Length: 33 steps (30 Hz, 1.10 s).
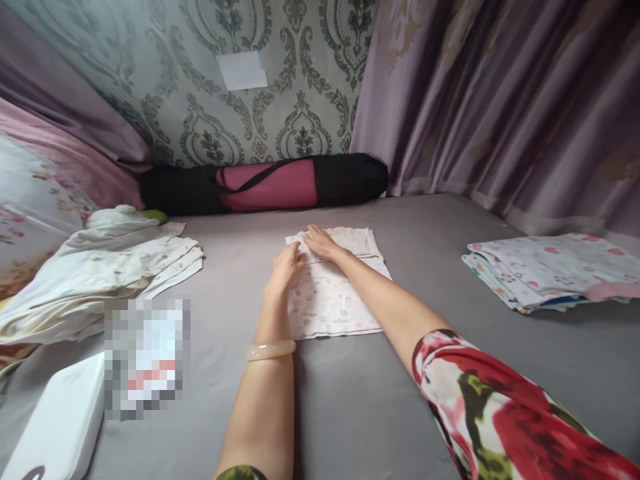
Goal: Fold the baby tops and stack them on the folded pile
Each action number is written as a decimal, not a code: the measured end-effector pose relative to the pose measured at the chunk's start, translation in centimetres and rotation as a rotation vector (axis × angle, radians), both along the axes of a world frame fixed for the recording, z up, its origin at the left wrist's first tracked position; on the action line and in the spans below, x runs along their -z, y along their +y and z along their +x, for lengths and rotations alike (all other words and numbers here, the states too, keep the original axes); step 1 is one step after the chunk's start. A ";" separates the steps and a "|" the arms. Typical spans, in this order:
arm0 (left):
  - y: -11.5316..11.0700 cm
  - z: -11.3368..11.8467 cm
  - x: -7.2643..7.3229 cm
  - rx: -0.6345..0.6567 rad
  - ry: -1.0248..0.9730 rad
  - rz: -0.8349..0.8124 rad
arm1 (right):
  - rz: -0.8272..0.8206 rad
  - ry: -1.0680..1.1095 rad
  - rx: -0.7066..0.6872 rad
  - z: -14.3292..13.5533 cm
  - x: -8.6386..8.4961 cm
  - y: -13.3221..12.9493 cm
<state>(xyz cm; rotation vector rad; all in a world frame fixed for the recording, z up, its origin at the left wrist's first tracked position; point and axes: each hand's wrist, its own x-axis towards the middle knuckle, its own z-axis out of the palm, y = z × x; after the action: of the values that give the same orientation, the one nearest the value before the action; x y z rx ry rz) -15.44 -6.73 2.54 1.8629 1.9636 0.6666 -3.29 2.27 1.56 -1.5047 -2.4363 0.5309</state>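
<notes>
Atop one cloth (333,300), two hands (287,267) (323,244); one bangle (271,350) (left)

Midway across the grey sheet (350,407), a printed cloth (340,300) lies folded — left hand (287,267) at its left edge, right hand (323,245) on its far part. Along the sheet's far edge rests a black-and-maroon bag (280,185) — folded cloths (555,267) by the right edge, heaped fabric (110,260) by the left.
</notes>
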 end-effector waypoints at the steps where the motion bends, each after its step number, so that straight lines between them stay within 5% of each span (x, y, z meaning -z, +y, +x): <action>1: 0.0 0.0 0.1 0.006 0.014 0.007 | 0.006 0.014 0.009 0.9 -0.3 -0.1; 9: 0.4 1.2 1.2 0.097 0.145 -0.007 | 0.067 -0.189 0.100 10.5 0.2 -3.5; 16: -0.6 2.5 3.1 0.037 0.266 0.038 | 0.199 -0.142 0.123 11.3 2.1 -3.9; 23: -1.0 2.8 3.0 0.016 0.371 0.264 | 0.183 -0.124 -0.105 12.1 1.0 -7.7; 28: -2.5 3.4 2.4 0.200 0.510 0.364 | 0.026 -0.149 -0.351 13.8 -0.4 -14.0; 33: -7.5 4.9 2.5 0.521 0.530 0.235 | -0.047 -0.102 -0.535 15.9 -1.4 -18.8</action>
<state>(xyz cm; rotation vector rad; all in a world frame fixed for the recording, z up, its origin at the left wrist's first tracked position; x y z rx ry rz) -10.54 -14.28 0.05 2.7760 1.5812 0.2646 12.57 -16.54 2.92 -0.8957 -2.9288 0.6184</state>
